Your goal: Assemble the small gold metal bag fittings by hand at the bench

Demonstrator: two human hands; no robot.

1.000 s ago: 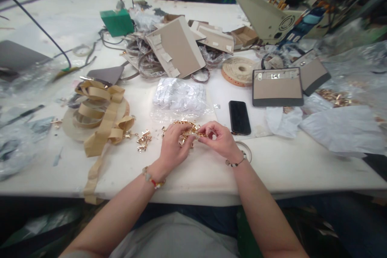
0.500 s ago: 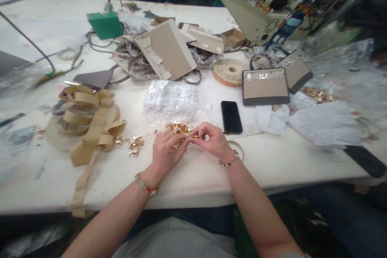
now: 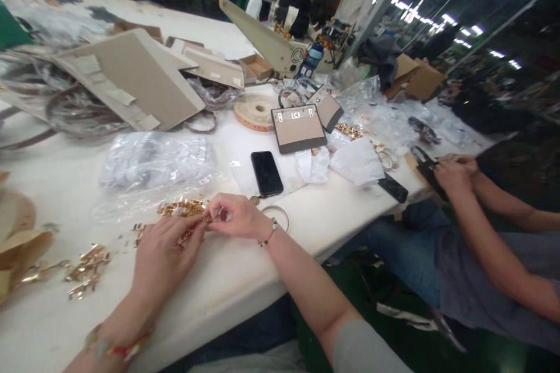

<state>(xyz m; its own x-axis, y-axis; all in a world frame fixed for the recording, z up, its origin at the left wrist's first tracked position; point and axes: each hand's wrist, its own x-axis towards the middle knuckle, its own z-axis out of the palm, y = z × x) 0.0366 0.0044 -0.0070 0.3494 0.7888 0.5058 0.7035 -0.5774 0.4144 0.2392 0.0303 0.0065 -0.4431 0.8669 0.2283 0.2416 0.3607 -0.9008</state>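
Note:
My left hand (image 3: 164, 253) and my right hand (image 3: 234, 217) meet at the near edge of a white table (image 3: 227, 280). Both are pinched together on small gold metal clips (image 3: 192, 227) held between the fingertips. A heap of the same gold clips (image 3: 179, 208) lies just behind my hands. More loose clips (image 3: 85, 268) lie to the left. A clear plastic bag (image 3: 153, 166) of pale pieces rests beyond the heap.
A black phone (image 3: 266, 172) lies right of my hands, a thin ring (image 3: 280, 215) beside my right wrist. Beige panels (image 3: 135, 78), a tape roll (image 3: 255, 111) and a dark-framed pouch (image 3: 298, 128) sit further back. A seated co-worker's hands (image 3: 450, 172) work at the right.
The view has swung to the right, bringing a seated co-worker into sight. My hands stay pinched together on the gold clips at the table's near edge.

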